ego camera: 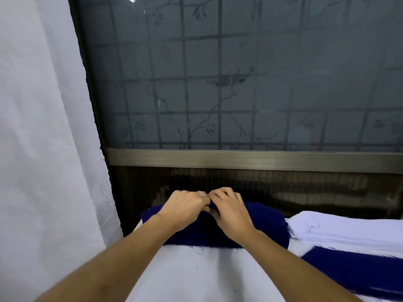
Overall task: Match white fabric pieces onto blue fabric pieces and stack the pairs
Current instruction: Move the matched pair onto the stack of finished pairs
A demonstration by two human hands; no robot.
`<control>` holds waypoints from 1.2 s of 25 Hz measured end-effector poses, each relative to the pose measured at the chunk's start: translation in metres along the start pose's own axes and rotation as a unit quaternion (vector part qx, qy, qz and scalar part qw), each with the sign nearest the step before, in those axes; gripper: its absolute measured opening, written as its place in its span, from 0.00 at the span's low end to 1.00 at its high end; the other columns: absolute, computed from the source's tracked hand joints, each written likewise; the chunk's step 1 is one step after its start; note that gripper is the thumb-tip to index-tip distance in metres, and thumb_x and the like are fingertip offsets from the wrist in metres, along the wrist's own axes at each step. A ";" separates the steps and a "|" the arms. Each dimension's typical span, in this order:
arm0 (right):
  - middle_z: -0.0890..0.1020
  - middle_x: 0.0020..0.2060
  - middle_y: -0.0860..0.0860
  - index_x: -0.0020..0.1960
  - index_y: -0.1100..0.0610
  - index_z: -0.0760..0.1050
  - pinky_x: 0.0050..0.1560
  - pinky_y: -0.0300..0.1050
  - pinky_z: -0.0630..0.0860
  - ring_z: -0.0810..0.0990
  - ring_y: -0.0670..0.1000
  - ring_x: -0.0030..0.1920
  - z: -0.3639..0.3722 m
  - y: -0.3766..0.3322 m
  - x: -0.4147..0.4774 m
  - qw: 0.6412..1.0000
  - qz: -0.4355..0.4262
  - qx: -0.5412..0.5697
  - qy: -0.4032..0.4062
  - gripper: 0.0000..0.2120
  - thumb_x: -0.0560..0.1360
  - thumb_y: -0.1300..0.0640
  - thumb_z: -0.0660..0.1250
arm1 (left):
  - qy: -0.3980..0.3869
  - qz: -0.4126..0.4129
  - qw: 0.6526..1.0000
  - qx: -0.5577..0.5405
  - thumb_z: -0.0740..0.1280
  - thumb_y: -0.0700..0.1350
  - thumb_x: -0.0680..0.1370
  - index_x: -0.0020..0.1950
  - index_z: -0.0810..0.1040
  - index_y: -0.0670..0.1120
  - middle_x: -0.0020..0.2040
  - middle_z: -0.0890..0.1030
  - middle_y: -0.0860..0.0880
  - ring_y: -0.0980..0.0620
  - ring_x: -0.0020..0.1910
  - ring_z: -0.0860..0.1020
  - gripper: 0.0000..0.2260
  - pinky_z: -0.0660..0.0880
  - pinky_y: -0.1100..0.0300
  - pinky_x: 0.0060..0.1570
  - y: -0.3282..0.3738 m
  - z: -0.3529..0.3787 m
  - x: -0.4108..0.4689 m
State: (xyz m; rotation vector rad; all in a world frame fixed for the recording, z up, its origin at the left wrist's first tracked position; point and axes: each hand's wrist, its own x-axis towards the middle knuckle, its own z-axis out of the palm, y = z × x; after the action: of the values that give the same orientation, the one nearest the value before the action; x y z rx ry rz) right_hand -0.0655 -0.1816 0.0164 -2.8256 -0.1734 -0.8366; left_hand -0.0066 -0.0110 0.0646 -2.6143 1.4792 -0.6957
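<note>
Blue fabric pile sits at lower centre of the frame, and your left hand and right hand both pinch its top edge. White fabric stack lies at lower right, touching another blue piece.

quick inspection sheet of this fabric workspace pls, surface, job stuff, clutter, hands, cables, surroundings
surface: white-covered table, a few loose dark threads on it
job's things: blue fabric pile at the far edge; white fabric stack to its right; another blue piece in front of that stack
clutter: nothing seen beyond the threads
grippers: left hand and right hand meet on top of the blue pile, fingers pinching at its far edge; ring on the left hand
cables: nothing seen
surroundings: frosted window with grille behind; white curtain on the left
</note>
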 end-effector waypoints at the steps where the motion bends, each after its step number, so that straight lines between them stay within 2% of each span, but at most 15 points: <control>1: 0.74 0.64 0.44 0.65 0.46 0.76 0.68 0.47 0.67 0.67 0.51 0.67 -0.003 -0.004 0.003 1.000 0.017 0.024 -0.003 0.13 0.82 0.48 0.63 | 0.002 -0.004 1.000 0.006 0.57 0.55 0.85 0.63 0.76 0.53 0.57 0.78 0.53 0.51 0.50 0.81 0.12 0.80 0.52 0.48 0.002 -0.009 -0.002; 5: 0.79 0.58 0.46 0.65 0.46 0.79 0.66 0.44 0.66 0.73 0.50 0.62 -0.022 0.001 -0.008 0.999 0.037 0.009 -0.023 0.15 0.82 0.46 0.61 | 0.019 -0.040 0.999 -0.002 0.56 0.61 0.84 0.60 0.76 0.54 0.54 0.82 0.54 0.51 0.49 0.82 0.16 0.80 0.53 0.46 -0.007 -0.042 -0.021; 9: 0.83 0.52 0.48 0.61 0.48 0.82 0.58 0.49 0.77 0.79 0.52 0.55 -0.054 0.024 -0.035 0.990 0.104 0.084 -0.050 0.12 0.80 0.47 0.67 | 0.013 -0.045 0.998 -0.030 0.56 0.66 0.80 0.56 0.77 0.55 0.47 0.79 0.57 0.55 0.43 0.78 0.19 0.74 0.59 0.41 -0.018 -0.064 -0.036; 12: 0.85 0.46 0.46 0.55 0.49 0.83 0.49 0.48 0.80 0.82 0.48 0.47 -0.078 0.045 -0.063 0.980 0.154 0.102 -0.076 0.09 0.79 0.48 0.69 | 0.008 -0.041 0.998 -0.043 0.52 0.73 0.75 0.54 0.77 0.55 0.43 0.77 0.58 0.59 0.39 0.74 0.26 0.69 0.63 0.39 -0.016 -0.072 -0.050; 15: 0.85 0.50 0.46 0.58 0.49 0.82 0.49 0.45 0.79 0.81 0.49 0.50 -0.103 0.064 -0.093 0.974 0.192 0.069 -0.094 0.11 0.78 0.47 0.70 | -0.019 -0.030 0.998 -0.057 0.48 0.76 0.72 0.58 0.78 0.56 0.46 0.81 0.57 0.60 0.41 0.76 0.33 0.75 0.64 0.42 -0.006 -0.072 -0.066; 18: 0.85 0.50 0.46 0.59 0.50 0.82 0.47 0.40 0.74 0.82 0.50 0.52 -0.124 0.083 -0.126 0.972 0.208 0.042 -0.103 0.13 0.78 0.46 0.70 | -0.059 -0.042 0.995 -0.071 0.49 0.78 0.70 0.62 0.78 0.58 0.50 0.82 0.57 0.60 0.42 0.78 0.35 0.76 0.68 0.43 0.004 -0.067 -0.077; 21: 0.82 0.44 0.40 0.50 0.47 0.83 0.45 0.38 0.73 0.82 0.48 0.50 -0.146 0.099 -0.162 0.966 0.230 0.060 -0.102 0.04 0.78 0.49 0.71 | -0.089 -0.078 0.984 -0.130 0.60 0.74 0.72 0.60 0.79 0.59 0.49 0.82 0.59 0.61 0.43 0.80 0.26 0.78 0.68 0.43 0.018 -0.064 -0.085; 24: 0.83 0.37 0.45 0.40 0.49 0.81 0.43 0.43 0.76 0.81 0.48 0.42 -0.164 0.109 -0.198 0.949 0.280 0.115 -0.093 0.10 0.80 0.52 0.68 | -0.094 -0.125 0.964 -0.215 0.69 0.64 0.75 0.56 0.80 0.59 0.50 0.81 0.59 0.60 0.46 0.81 0.14 0.80 0.65 0.45 0.038 -0.059 -0.090; 27: 0.85 0.38 0.52 0.43 0.58 0.81 0.43 0.48 0.76 0.83 0.54 0.42 -0.175 0.115 -0.237 0.912 0.346 0.215 -0.043 0.12 0.82 0.54 0.66 | -0.063 -0.161 0.943 -0.285 0.70 0.55 0.79 0.56 0.80 0.57 0.51 0.80 0.59 0.58 0.48 0.80 0.07 0.78 0.66 0.44 0.063 -0.051 -0.097; 30: 0.85 0.39 0.54 0.44 0.60 0.80 0.46 0.50 0.77 0.84 0.56 0.44 -0.178 0.117 -0.272 0.883 0.389 0.262 0.013 0.12 0.83 0.56 0.64 | -0.031 -0.198 0.901 -0.384 0.68 0.49 0.81 0.51 0.81 0.50 0.48 0.83 0.54 0.54 0.46 0.82 0.04 0.79 0.62 0.43 0.090 -0.040 -0.106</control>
State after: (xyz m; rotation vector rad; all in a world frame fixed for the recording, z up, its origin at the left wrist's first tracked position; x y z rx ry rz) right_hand -0.3666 -0.3499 -0.0035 -2.0723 0.6106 -0.5184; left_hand -0.1411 0.0347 0.0389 -3.5404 1.4139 0.0053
